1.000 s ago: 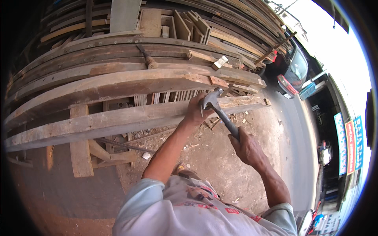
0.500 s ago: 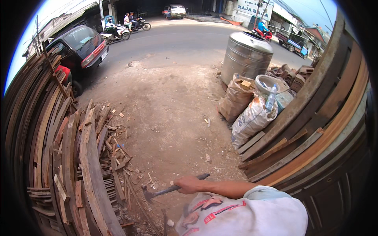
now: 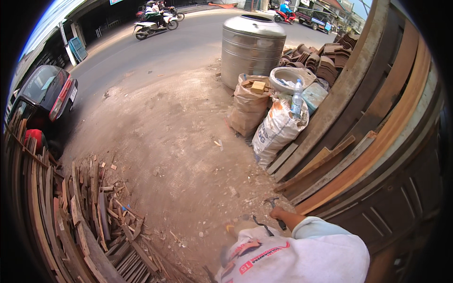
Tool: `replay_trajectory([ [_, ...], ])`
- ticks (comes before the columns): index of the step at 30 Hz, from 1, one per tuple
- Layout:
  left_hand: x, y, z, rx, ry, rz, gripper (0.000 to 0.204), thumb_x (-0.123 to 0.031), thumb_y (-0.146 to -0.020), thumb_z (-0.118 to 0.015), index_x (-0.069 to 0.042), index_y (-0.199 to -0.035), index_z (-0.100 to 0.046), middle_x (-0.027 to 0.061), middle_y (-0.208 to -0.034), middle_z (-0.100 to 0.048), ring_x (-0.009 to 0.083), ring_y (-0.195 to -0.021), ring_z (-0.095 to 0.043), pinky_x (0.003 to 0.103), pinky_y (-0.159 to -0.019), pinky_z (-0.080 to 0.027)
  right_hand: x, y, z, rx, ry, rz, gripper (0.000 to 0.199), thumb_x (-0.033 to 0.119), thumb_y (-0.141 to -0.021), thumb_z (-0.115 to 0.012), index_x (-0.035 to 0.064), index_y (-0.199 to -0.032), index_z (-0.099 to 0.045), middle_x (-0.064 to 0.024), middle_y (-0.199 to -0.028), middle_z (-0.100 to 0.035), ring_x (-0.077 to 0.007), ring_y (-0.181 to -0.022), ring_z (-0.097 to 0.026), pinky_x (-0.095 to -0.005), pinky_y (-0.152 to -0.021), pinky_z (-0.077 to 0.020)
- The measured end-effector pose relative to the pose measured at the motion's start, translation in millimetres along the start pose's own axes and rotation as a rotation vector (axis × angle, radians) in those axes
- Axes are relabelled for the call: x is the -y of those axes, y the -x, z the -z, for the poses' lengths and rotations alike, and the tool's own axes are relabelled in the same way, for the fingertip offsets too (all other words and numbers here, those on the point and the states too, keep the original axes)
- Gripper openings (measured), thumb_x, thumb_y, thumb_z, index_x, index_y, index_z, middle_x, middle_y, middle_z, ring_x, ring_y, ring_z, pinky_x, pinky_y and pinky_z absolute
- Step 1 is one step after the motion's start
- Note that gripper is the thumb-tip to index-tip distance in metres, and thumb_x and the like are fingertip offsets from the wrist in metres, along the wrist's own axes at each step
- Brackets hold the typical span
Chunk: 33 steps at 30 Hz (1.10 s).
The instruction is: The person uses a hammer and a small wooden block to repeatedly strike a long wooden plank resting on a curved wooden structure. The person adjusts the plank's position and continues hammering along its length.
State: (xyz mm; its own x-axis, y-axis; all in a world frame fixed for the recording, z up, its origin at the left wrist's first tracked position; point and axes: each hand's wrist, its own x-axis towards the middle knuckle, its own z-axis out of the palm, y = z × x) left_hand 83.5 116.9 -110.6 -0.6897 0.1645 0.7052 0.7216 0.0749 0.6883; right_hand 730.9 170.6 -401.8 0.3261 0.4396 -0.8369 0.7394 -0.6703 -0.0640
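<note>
My right hand [image 3: 277,213] is closed around the dark handle of a hammer [image 3: 271,201]. Its metal head points away from me, close to the lower ends of the leaning boards on the right. Just left of the hand shows a dark curved thing [image 3: 262,225] that I cannot make out. Beside it is a blurred brownish shape at the edge of the white printed shirt [image 3: 302,254]. The shirt fills the bottom middle, and its light sleeve covers my upper arm. My left hand is out of view.
Scrap wood [image 3: 101,226] is piled at left, below a parked dark car [image 3: 40,94]. Wooden boards [image 3: 363,141] and a dark panelled door [image 3: 396,203] lean at right. Full sacks [image 3: 282,127], a metal tank [image 3: 252,52] and roof tiles [image 3: 325,63] stand beyond. A scooter [image 3: 155,24] rides the road.
My view has turned right, so the surroundings shift left. My right hand has swung the hammer from the left, by the scrap wood, over to the right. The scooter has advanced along the road.
</note>
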Motion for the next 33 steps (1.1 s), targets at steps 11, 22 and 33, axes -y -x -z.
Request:
replay_trajectory([
  [11, -21.4, 8.1, -69.6, 0.092, 0.049, 0.002, 0.053, -0.049, -0.103, -0.059, -0.001, -0.085, -0.072, 0.011, -0.085, -0.069, 0.0247, -0.077, -0.063, 0.039, -0.066, -0.054, 52.0, -36.7, -25.7, 0.095, 0.114, 0.421, 0.048, 0.038, -0.093, -0.061, -0.0077, -0.097, -0.076, -0.0326, -0.103, -0.071, -0.0443, -0.1, -0.071, -0.05, -0.087, -0.0555],
  [22, -5.0, 4.3, 25.0, -0.044, -0.058, 0.056, 0.054, -0.05, -0.103, -0.059, 0.0, -0.085, -0.071, 0.0116, -0.085, -0.069, 0.0254, -0.076, -0.063, 0.039, -0.065, -0.054, 77.8, -29.0, -12.8, 0.138, 0.252, 0.423, 0.049, 0.04, -0.089, -0.064, -0.0069, -0.099, -0.075, -0.0323, -0.105, -0.072, -0.0454, -0.101, -0.071, -0.0507, -0.087, -0.0558],
  [33, 18.7, 7.2, 150.7, -0.176, -0.065, 0.1, 0.056, -0.051, -0.102, -0.059, 0.001, -0.085, -0.07, 0.0121, -0.085, -0.069, 0.0261, -0.076, -0.063, 0.038, -0.065, -0.054, 45.9, -20.1, -37.0, 0.088, 0.125, 0.187, 0.05, 0.04, -0.088, -0.065, -0.0078, -0.098, -0.075, -0.0281, -0.098, -0.074, -0.0388, -0.089, -0.074, -0.0469, -0.078, -0.0583],
])
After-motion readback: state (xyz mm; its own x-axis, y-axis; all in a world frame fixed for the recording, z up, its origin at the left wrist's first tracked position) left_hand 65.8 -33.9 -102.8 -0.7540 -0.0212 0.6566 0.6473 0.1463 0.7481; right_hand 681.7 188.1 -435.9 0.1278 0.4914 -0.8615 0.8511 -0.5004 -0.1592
